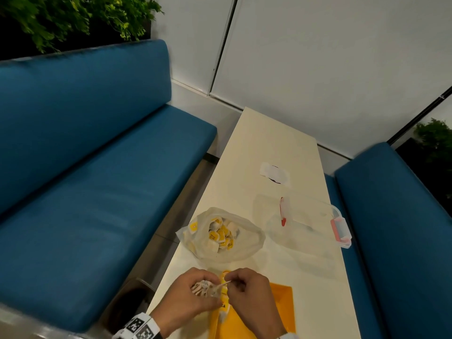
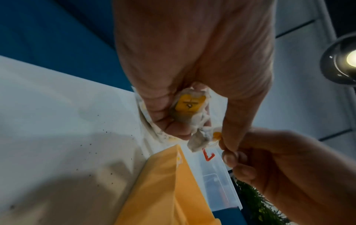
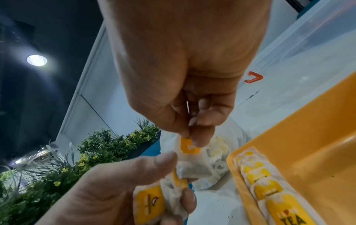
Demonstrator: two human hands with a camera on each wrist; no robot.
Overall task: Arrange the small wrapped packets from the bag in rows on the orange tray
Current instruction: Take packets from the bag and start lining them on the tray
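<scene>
My left hand [image 1: 195, 292] grips a bunch of small white packets with yellow labels [image 1: 204, 288], seen close in the left wrist view as a yellow-labelled packet [image 2: 189, 106] inside curled fingers. My right hand [image 1: 242, 287] pinches one packet [image 3: 189, 146] by its yellow tag, at the edge of that bunch. Both hands hover over the far left end of the orange tray [image 1: 281, 304]. A row of packets [image 3: 265, 185] lies along the tray's left rim. The open clear bag [image 1: 220, 234] with several more packets sits just beyond the hands.
A clear plastic box [image 1: 305, 223] with a red clip and pink latch stands at the right on the narrow white table [image 1: 269, 143]. A white paper [image 1: 275, 172] lies farther back. Blue benches [image 1: 85, 167] flank the table on both sides.
</scene>
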